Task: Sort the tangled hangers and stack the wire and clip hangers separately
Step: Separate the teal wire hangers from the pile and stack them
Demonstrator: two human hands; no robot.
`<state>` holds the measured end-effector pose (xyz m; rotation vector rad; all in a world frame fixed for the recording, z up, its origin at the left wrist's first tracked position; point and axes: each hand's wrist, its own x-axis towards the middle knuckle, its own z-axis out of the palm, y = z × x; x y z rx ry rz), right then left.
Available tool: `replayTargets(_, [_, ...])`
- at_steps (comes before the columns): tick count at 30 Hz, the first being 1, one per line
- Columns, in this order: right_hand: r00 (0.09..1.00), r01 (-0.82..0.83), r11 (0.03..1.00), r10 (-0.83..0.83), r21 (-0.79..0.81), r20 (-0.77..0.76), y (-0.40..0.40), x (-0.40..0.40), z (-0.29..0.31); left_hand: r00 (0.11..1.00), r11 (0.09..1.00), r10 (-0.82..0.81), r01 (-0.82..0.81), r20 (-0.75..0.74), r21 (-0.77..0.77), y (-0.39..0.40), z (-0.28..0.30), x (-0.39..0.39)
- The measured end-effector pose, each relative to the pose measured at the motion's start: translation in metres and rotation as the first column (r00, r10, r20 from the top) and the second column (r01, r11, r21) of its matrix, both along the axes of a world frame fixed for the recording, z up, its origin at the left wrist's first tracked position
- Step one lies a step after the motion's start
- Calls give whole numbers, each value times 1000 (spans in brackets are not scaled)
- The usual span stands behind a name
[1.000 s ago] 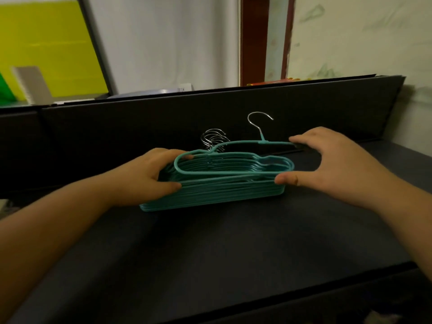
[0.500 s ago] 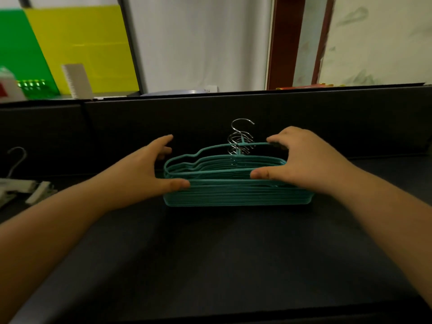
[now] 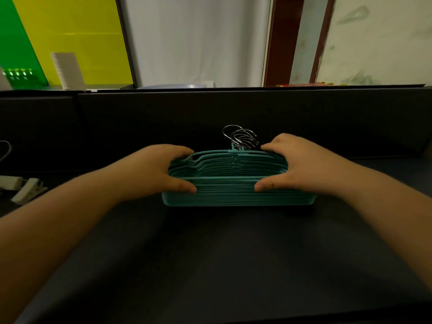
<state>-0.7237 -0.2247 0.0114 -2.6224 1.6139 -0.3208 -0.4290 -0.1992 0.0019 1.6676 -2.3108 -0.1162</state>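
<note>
Stack of teal plastic-coated wire hangers (image 3: pixel 236 195) lies flat on the dark grey matte bench (image 3: pixel 222 265), centre of view, just in front of the dark upright back panel (image 3: pixel 233 108). Hangers nested one on another, long straight bars facing the camera, edges roughly aligned. Their silver metal hooks (image 3: pixel 242 137) bunch together at the far side, sticking up above the pile, approx. in the middle, w/ one hook a bit left of the rest.

Both hands clamp the stack, one at each end. Left hand (image 3: pixel 154 170) grips the left end: fingers curled over the top far edge, thumb pressed on the near bars. Right hand (image 3: pixel 301 168) does the same on the right end, fingers over the top near the hooks, thumb on the near bars. Hands are apart, stack between them. Both forearms reach in from the bottom corners.

At far left edge, well apart from the stack, white plastic clip hangers (image 3: pixel 25 189) lie on the bench, partly cut off by the frame; a thin wire hook (image 3: pixel 7 148) shows above them.

Behind the panel: yellow and green boards (image 3: pixel 70 31), a white ribbed block (image 3: pixel 66 70), white curtain (image 3: pixel 198 38), dark red door frame (image 3: pixel 280 40), pale marked wall (image 3: pixel 378 38).
</note>
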Motion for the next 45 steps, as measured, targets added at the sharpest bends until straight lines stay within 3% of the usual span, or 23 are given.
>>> replayTargets(8, [1000,-22,999,23,49,-10,-1,-6,0,998,998,-43,45,-52,43,-10,1,-7])
replayTargets(14, [992,12,991,5,131,-129,-8,-10,9,990,998,-42,36,135,42,-11,-2,-19])
replayTargets(24, [989,-30,993,46,116,-142,-18,-13,11,986,998,-28,18,167,58,-16,1,-22])
replayTargets(28, [998,-22,984,31,177,-48,-20,-20,7,993,998,-24,17,117,57,-14,-2,-20])
replayTargets(31, [997,3,983,10,181,-73,-17,-40,4,996,999,35,-37,83,19,-8,-4,-9])
replayTargets(36, [999,-10,980,2,200,38,-15,-57,-4,994,995,68,-62,-88,79,-4,-8,0])
replayTargets(41, [995,-20,977,-1,213,100,-20,-60,-5,989,995,70,-59,-133,83,-7,-11,0])
replayTargets(45, [975,-37,976,-11,213,220,-20,-66,-15,944,997,64,-46,-323,64,-8,-27,4])
